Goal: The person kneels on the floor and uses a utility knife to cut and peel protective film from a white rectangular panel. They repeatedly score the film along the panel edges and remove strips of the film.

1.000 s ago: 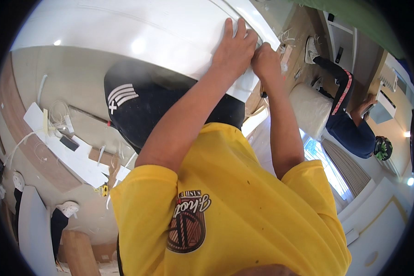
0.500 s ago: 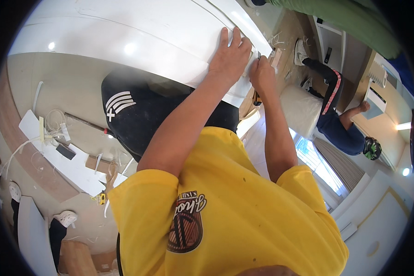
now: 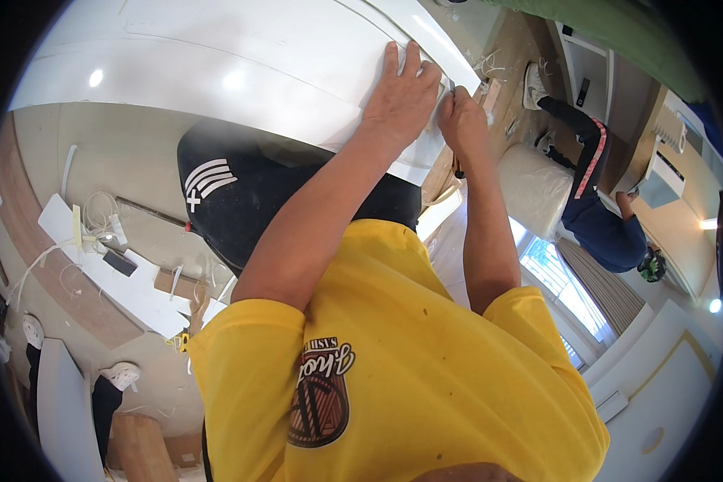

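One large white panel (image 3: 257,48) fills the upper part of the view, its near edge lying across the front of the person's black trousers (image 3: 297,181). The left hand (image 3: 402,95) rests on it near the right end, fingers spread and pressed to the surface, gripping nothing. Just beside it, at the panel's right edge, the right hand (image 3: 463,122) is curled closed on a narrow grey piece (image 3: 451,86), mostly hidden, so its kind cannot be told. Both forearms come out of a yellow shirt (image 3: 458,345).

Farther out, on the floor to the left, lie a long white board (image 3: 136,296), a dark rectangular block (image 3: 120,262) and a coil of pale cable (image 3: 100,210). To the right, a co-worker (image 3: 606,229) in dark clothes is near a plastic-wrapped block (image 3: 538,185), with a curtain (image 3: 598,285) beyond. At lower left, a white shoe (image 3: 120,375) shows beside a pale panel (image 3: 63,410)
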A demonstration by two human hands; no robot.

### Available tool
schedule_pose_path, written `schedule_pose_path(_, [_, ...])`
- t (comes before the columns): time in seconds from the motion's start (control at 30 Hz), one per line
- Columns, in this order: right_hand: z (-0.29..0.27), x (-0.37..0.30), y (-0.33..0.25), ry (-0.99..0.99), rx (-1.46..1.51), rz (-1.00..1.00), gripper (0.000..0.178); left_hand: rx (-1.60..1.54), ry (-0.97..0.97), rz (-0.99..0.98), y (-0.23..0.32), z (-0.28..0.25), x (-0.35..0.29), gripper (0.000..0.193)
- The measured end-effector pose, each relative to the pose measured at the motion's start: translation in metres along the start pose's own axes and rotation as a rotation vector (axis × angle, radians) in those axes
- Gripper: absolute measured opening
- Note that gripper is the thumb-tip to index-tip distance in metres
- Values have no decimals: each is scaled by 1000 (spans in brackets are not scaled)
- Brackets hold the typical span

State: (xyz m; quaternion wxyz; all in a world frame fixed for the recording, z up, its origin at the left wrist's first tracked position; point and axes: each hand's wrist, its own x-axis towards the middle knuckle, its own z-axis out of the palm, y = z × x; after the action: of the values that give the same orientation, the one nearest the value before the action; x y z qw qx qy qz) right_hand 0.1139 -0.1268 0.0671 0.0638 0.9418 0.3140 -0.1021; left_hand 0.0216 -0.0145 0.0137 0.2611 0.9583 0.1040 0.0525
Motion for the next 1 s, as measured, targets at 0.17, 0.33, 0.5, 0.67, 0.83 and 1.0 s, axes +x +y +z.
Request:
schedule_pose_path(0.17, [5, -1, -1, 1, -36, 57, 25, -44, 20, -8, 0, 2, 0, 51])
schedule_pose_path(0.33, [-17, -5, -10, -200, 405, 366, 29, -244, 267, -49, -1, 15, -7, 45])
schedule_pose_path(0.5, [11, -16, 12, -6, 344, 193, 30, -168, 439, -60, -9, 3, -22, 38])
schedule_pose_path(0.67, [19, -10, 21, 42, 300, 98, 31, 69, 118, -227, -34, -26, -17, 34])
schedule_pose_path(0.83, [24, -7, 19, 42, 294, 85, 31, 9, 171, -145, -29, -14, -18, 37])
schedule_pose_path(1.0, [14, -7, 14, 7, 273, 71, 30, -28, 171, -112, -26, -11, -18, 47])
